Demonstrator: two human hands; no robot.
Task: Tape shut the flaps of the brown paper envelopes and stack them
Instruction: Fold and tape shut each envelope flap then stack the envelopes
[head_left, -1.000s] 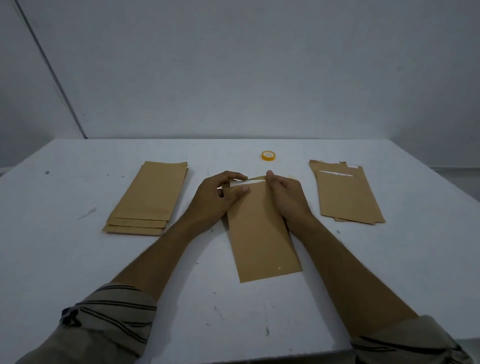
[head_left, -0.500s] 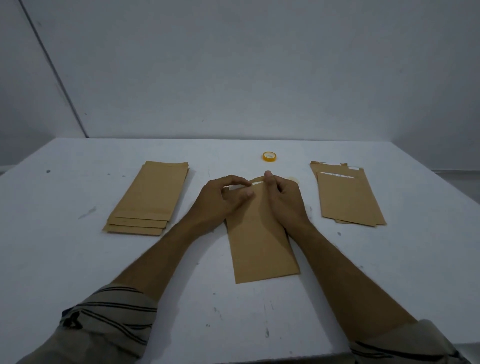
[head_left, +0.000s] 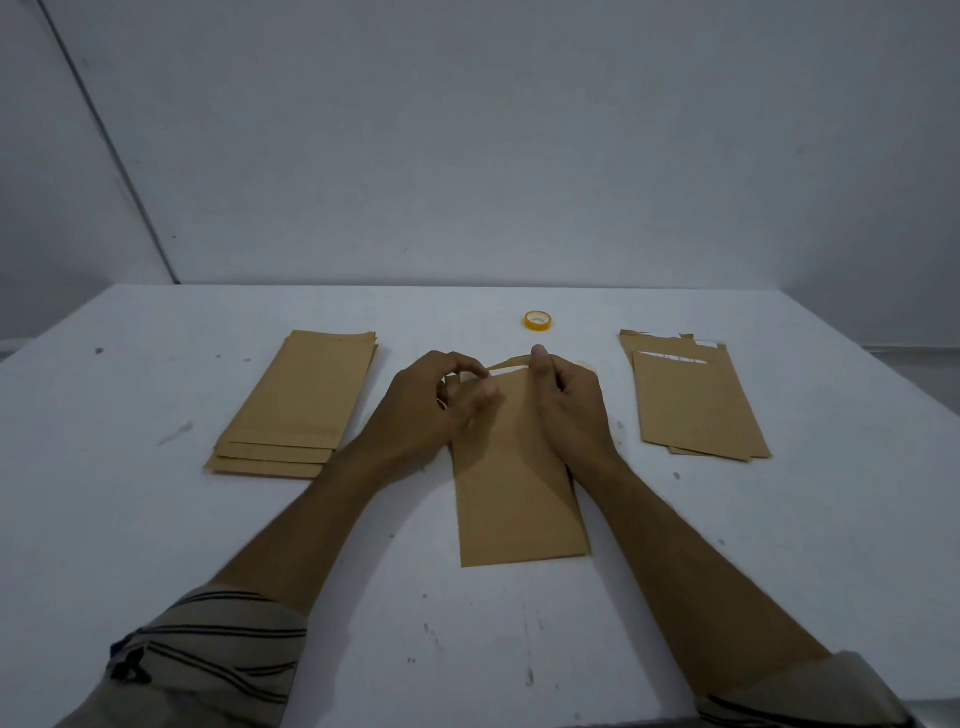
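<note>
On the white table (head_left: 156, 545), straight ahead of me: one brown envelope (head_left: 519, 493), lying flat, long axis running away from me, near short edge towards my body. Flap (head_left: 509, 362) at the far end, raised off the envelope face as a narrow bowed strip between my two hands.

Left hand (head_left: 431, 410): resting on the far-left corner of the envelope, fingers curled, index tip on the left end of the flap. Thumb is blurred; whether it pinches the flap I cannot tell.

Right hand (head_left: 569, 405): on the far-right part of the envelope, fingers curled in, thumb upright and pressed to the right end of the flap. It holds the flap there in a narrow pinch.

Left stack (head_left: 301, 405): several brown envelopes, fanned slightly at the near end, left of my left forearm, apart from the envelope in work.

Right stack (head_left: 696, 410): a few brown envelopes, less neatly laid, with white showing along their far edges. Well clear of my right hand.

Tape roll (head_left: 537, 320): small, yellow, lying flat on the table just beyond the flap, not touching either hand.

Sleeves: striped, pushed up both forearms. Grey wall behind the table.
</note>
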